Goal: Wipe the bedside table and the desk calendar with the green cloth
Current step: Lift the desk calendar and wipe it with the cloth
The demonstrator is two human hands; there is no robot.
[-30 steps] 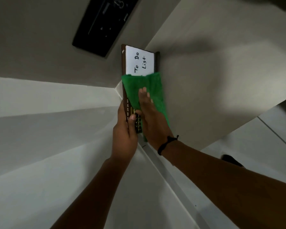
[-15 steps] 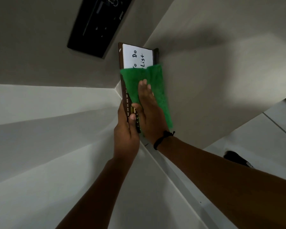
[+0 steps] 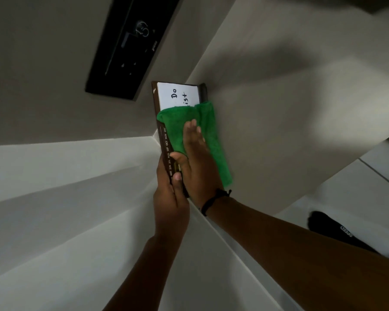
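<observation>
Pressing the green cloth [image 3: 208, 140] flat-palmed against the desk calendar [image 3: 166, 142], the right hand [image 3: 198, 162] is wiping beside the desk [image 3: 290, 131], while the left hand [image 3: 170, 196] is clamping the calendar's lower edge; harder pressure is risking it slipping from that grip.

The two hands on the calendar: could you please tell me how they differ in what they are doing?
The left hand grips the calendar by its near edge, thumb curled over the month strip; the right hand lies flat, fingers straight. The left hand touches the calendar directly; the right hand presses the green cloth onto it. Both are bare.
</observation>
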